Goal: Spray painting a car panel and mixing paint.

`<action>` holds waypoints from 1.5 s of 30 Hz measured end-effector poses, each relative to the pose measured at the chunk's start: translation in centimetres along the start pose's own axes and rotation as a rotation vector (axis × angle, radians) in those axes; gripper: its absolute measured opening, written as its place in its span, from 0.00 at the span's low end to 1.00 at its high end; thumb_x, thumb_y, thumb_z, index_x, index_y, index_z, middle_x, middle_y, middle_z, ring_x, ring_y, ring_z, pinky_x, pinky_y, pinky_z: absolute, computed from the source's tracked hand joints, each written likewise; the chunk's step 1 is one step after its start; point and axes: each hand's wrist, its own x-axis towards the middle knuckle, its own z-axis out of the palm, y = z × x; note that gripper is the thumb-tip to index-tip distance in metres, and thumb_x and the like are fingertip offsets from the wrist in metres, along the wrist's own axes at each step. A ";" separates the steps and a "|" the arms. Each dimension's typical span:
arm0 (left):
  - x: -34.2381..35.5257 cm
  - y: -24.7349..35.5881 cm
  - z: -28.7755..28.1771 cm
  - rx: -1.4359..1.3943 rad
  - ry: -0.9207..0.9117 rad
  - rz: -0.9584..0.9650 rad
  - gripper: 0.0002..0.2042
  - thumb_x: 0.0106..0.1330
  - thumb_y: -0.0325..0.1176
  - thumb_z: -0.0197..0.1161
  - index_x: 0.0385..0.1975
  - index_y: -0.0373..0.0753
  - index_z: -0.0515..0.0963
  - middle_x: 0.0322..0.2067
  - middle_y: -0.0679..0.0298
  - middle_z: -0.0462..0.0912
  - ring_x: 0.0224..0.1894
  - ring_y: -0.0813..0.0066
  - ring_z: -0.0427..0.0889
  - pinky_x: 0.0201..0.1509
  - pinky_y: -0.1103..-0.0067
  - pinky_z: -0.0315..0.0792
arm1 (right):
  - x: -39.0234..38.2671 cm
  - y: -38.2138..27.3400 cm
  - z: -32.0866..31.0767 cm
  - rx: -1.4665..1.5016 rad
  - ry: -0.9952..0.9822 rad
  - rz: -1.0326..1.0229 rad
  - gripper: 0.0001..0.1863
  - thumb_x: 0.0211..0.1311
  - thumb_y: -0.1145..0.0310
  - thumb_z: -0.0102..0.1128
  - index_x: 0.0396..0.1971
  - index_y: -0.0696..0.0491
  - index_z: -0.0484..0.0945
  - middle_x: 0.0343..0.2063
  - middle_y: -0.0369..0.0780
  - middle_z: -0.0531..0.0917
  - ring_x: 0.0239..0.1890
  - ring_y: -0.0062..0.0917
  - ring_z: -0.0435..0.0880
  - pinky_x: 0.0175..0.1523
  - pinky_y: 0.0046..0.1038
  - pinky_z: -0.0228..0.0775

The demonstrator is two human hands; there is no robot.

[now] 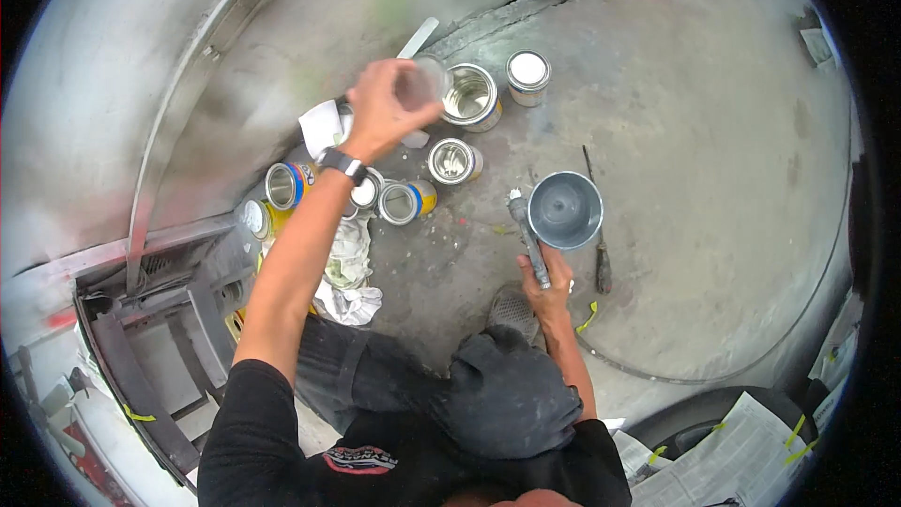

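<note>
My left hand (385, 111) is raised over the cans, its fingers closed around a clear cup (430, 82) blurred by motion. Low in front of my right knee, my right hand (549, 289) grips a spray gun (530, 242) whose round cup (565, 209) faces up, grey inside. Just past the clear cup stands a large open metal can (469, 94). Closer to me are a smaller open can (454, 161) and one on its side (408, 202). A can with a white top (528, 75) stands farther right. What the clear cup contains is too blurred to tell.
More cans (289, 185) and crumpled white cloths (347, 291) lie by the left wall. A white stick (418, 38) is beyond my left hand. Right of the gun, a long thin tool (603, 268) lies on the concrete. A hose (694, 377) curves at right, near a papered tire (741, 408).
</note>
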 end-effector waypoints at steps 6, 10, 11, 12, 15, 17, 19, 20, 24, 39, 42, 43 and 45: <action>0.0 2.7 4.1 0.160 -0.198 0.085 0.32 0.44 0.50 0.80 0.51 0.47 0.82 0.58 0.60 0.75 0.60 0.57 0.71 0.61 0.59 0.61 | 0.1 0.4 0.5 0.030 0.002 0.010 0.18 0.50 0.74 0.77 0.41 0.59 0.80 0.30 0.47 0.84 0.30 0.41 0.86 0.33 0.35 0.76; -0.3 2.9 4.9 0.151 -0.203 0.075 0.32 0.43 0.54 0.80 0.50 0.47 0.83 0.60 0.57 0.72 0.61 0.55 0.69 0.62 0.58 0.60 | 0.0 0.5 0.2 0.026 0.024 0.014 0.18 0.49 0.74 0.77 0.40 0.59 0.80 0.30 0.47 0.84 0.30 0.41 0.86 0.33 0.35 0.76; -0.5 3.3 4.9 0.230 -0.182 0.092 0.33 0.44 0.55 0.79 0.51 0.47 0.82 0.61 0.56 0.71 0.61 0.54 0.68 0.62 0.58 0.60 | -0.2 0.8 0.1 0.024 0.030 0.015 0.18 0.49 0.74 0.77 0.40 0.59 0.80 0.30 0.47 0.84 0.30 0.41 0.86 0.33 0.35 0.76; -0.5 3.8 5.0 0.308 -0.161 0.110 0.34 0.44 0.57 0.79 0.52 0.47 0.81 0.62 0.54 0.70 0.61 0.53 0.67 0.62 0.57 0.60 | -0.6 1.1 0.1 0.016 0.012 0.011 0.18 0.49 0.74 0.77 0.40 0.59 0.80 0.30 0.47 0.85 0.29 0.40 0.86 0.33 0.36 0.76; 0.1 5.5 5.5 0.248 -0.039 0.190 0.36 0.47 0.59 0.77 0.55 0.47 0.79 0.63 0.51 0.68 0.62 0.50 0.66 0.62 0.57 0.60 | -0.6 1.0 -0.1 0.006 0.009 0.002 0.18 0.48 0.74 0.77 0.39 0.58 0.80 0.29 0.46 0.85 0.29 0.40 0.86 0.32 0.36 0.76; 1.6 6.8 6.9 0.180 -0.065 0.220 0.36 0.50 0.58 0.75 0.58 0.47 0.76 0.61 0.54 0.71 0.61 0.53 0.67 0.62 0.57 0.60 | -0.7 0.9 -0.4 -0.003 0.020 -0.002 0.18 0.48 0.74 0.77 0.39 0.58 0.80 0.29 0.46 0.85 0.29 0.40 0.86 0.32 0.36 0.75; 3.1 7.6 8.4 0.088 -0.125 0.309 0.32 0.50 0.50 0.76 0.55 0.45 0.78 0.57 0.58 0.76 0.59 0.57 0.70 0.61 0.60 0.57 | -0.6 1.0 -0.4 0.005 0.000 0.001 0.18 0.48 0.74 0.77 0.39 0.58 0.80 0.29 0.46 0.85 0.28 0.39 0.86 0.32 0.35 0.76; 3.7 8.0 9.2 0.113 -0.082 0.349 0.31 0.52 0.49 0.75 0.56 0.44 0.78 0.54 0.61 0.79 0.58 0.60 0.71 0.60 0.62 0.58 | -0.5 1.0 -0.4 0.000 0.001 0.002 0.18 0.48 0.74 0.77 0.39 0.58 0.80 0.29 0.46 0.85 0.28 0.39 0.86 0.32 0.35 0.76; 5.7 9.3 9.8 0.137 -0.129 0.317 0.30 0.51 0.48 0.75 0.55 0.43 0.80 0.51 0.58 0.81 0.54 0.58 0.76 0.57 0.62 0.60 | -0.4 1.0 -0.8 -0.010 0.013 0.000 0.18 0.49 0.74 0.77 0.39 0.59 0.80 0.29 0.46 0.85 0.29 0.39 0.86 0.32 0.35 0.76; -4.9 4.0 -1.0 0.082 -0.380 0.276 0.26 0.51 0.40 0.77 0.52 0.42 0.81 0.54 0.57 0.81 0.57 0.56 0.77 0.62 0.63 0.68 | -0.2 0.0 -0.9 0.034 0.022 0.083 0.18 0.53 0.74 0.75 0.43 0.59 0.80 0.34 0.48 0.85 0.32 0.41 0.87 0.36 0.34 0.77; -8.8 1.8 0.7 0.121 -0.349 0.269 0.25 0.51 0.41 0.78 0.51 0.44 0.82 0.56 0.55 0.79 0.58 0.52 0.75 0.62 0.62 0.68 | 0.2 -0.2 -0.6 0.034 0.021 0.070 0.18 0.53 0.74 0.75 0.44 0.59 0.80 0.34 0.48 0.85 0.33 0.41 0.87 0.37 0.34 0.77; -9.2 1.5 1.2 0.119 -0.347 0.264 0.25 0.51 0.41 0.78 0.51 0.44 0.82 0.56 0.55 0.79 0.58 0.52 0.75 0.62 0.62 0.68 | 0.2 -0.2 -0.6 0.024 0.024 0.066 0.19 0.53 0.74 0.75 0.44 0.59 0.80 0.35 0.48 0.85 0.34 0.42 0.87 0.37 0.34 0.77; -9.4 2.2 1.5 0.059 -0.213 0.234 0.25 0.52 0.44 0.77 0.50 0.43 0.82 0.64 0.51 0.70 0.62 0.51 0.70 0.62 0.61 0.68 | -0.1 0.1 -0.5 0.019 0.001 0.063 0.19 0.52 0.74 0.75 0.45 0.59 0.80 0.35 0.48 0.86 0.34 0.42 0.87 0.37 0.34 0.77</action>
